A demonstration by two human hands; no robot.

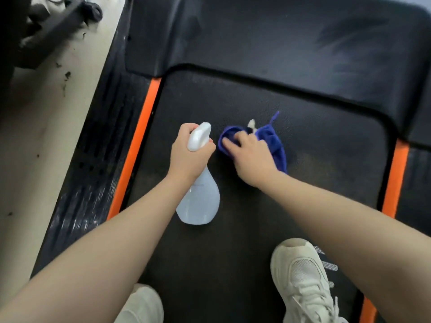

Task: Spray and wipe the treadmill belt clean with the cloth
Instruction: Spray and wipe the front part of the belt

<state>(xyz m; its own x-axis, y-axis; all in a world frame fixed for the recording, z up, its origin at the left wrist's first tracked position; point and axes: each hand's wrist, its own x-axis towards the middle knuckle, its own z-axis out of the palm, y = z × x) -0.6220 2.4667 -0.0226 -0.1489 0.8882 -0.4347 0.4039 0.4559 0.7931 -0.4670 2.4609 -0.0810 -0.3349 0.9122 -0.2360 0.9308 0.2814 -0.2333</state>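
Two hands busy | my left hand [186, 157] grips pale translucent plastic spray bottle [199, 201] | my right hand [248, 152] presses bunched blue microfibre cloth [275, 145] on black textured treadmill belt [256, 224] | wiping underway, most belt likely left

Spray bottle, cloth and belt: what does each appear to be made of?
Spray bottle: likely plastic, with a translucent, pale bluish body and an opaque, glossy white trigger head.
Cloth: soft fabric, possibly microfibre; deep blue, matte, bunched in folds under the right hand, with a loose thread at one corner.
Belt: probably rubberised; black, matte, finely textured.
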